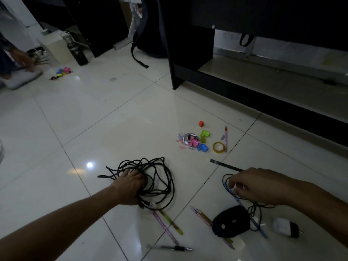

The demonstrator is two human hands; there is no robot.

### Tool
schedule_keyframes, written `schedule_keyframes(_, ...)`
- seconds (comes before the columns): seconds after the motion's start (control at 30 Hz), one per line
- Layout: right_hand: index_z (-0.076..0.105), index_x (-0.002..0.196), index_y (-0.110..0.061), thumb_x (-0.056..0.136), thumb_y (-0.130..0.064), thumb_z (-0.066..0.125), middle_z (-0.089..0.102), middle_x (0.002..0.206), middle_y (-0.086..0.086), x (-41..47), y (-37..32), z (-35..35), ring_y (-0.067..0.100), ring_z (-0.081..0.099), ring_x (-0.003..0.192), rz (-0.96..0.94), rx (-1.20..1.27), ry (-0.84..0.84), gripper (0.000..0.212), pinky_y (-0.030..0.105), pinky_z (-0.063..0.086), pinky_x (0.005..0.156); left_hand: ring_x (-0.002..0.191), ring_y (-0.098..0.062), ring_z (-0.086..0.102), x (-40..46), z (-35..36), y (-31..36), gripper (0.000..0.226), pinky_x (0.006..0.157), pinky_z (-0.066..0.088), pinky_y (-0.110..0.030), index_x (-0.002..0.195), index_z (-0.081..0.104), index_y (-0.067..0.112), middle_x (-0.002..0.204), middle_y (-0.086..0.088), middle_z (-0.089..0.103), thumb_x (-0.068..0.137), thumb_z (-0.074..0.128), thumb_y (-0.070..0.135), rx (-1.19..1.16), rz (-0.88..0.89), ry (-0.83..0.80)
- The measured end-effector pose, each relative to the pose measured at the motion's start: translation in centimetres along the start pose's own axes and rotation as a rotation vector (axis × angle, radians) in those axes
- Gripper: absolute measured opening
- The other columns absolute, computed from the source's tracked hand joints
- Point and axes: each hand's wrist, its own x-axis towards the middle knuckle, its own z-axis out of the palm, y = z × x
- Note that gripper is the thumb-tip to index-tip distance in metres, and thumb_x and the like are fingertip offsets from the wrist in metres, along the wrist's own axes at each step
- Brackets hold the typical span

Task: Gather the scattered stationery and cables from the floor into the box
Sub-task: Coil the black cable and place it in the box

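A tangled black cable (160, 178) lies on the white tiled floor, and my left hand (130, 187) grips a bunch of its strands. My right hand (254, 185) pinches the thin black cord (225, 178) of a black computer mouse (230, 221) that rests on the floor below it. Pencils (169, 222) lie near both hands, and a pen (169, 248) sits at the bottom. A white plug adapter (285, 227) lies to the right of the mouse. Farther off sit coloured clips and staples (194, 141), a tape roll (219, 147), an orange sharpener (201, 123) and a ruler (226, 165). No box is in view.
Dark desk panels (188, 53) stand at the back and right. A black backpack (150, 44) and a dark bottle (77, 51) sit behind. At the far left another person's hand (24, 59) reaches near a second pile of coloured clips (63, 71).
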Motion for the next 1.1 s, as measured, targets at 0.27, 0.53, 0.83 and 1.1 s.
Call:
schedule_keyframes(0.27, 0.059, 0.113, -0.04, 0.096, -0.041, 0.05, 0.059, 0.091, -0.021, -2.7, 0.4, -5.8, -0.003, 0.058, 0.082, -0.033, 0.088, 0.184, 0.019, 0.025, 0.052, 0.076, 0.072, -0.023, 0.054, 0.4, -14.4, -2.2, 0.028, 0.063, 0.039, -0.028, 0.096, 0.048, 0.02, 0.077, 0.001, 0.058, 0.076, 0.068, 0.024, -0.555, -0.008, 0.194)
schedule_keyframes(0.53, 0.049, 0.129, -0.037, 0.075, -0.059, 0.061, 0.059, 0.118, -0.023, -6.6, -0.8, -11.0, -0.015, 0.052, 0.107, -0.126, 0.525, 0.672, 0.06, 0.009, 0.047, 0.081, 0.062, -0.001, 0.049, 0.2, -28.8, 4.6, 0.02, 0.056, 0.035, -0.02, 0.088, 0.046, 0.025, 0.072, 0.012, 0.05, 0.085, 0.066, 0.023, -0.569, 0.299, 0.411)
schedule_keyframes(0.83, 0.058, 0.113, -0.043, 0.079, -0.032, 0.076, 0.067, 0.108, -0.016, -9.7, 0.5, -9.3, -0.001, 0.062, 0.101, -0.104, 0.833, 0.447, 0.04, 0.026, 0.05, 0.09, 0.05, -0.004, 0.044, 0.1, -31.0, 13.6, 0.021, 0.045, 0.038, -0.016, 0.106, 0.062, 0.018, 0.062, 0.014, 0.052, 0.087, 0.068, 0.018, -1.058, 0.652, 0.134)
schedule_keyframes(1.1, 0.062, 0.12, -0.028, 0.084, -0.021, 0.072, 0.072, 0.106, 0.003, -13.1, 3.3, -7.8, 0.018, 0.069, 0.099, -0.082, 1.15, 0.365, 0.038, 0.021, 0.054, 0.082, 0.051, -0.004, 0.046, 1.8, -31.9, 16.6, 0.021, 0.046, 0.039, -0.018, 0.094, 0.057, 0.014, 0.063, 0.01, 0.058, 0.081, 0.074, 0.018, -1.189, 0.666, 0.112)
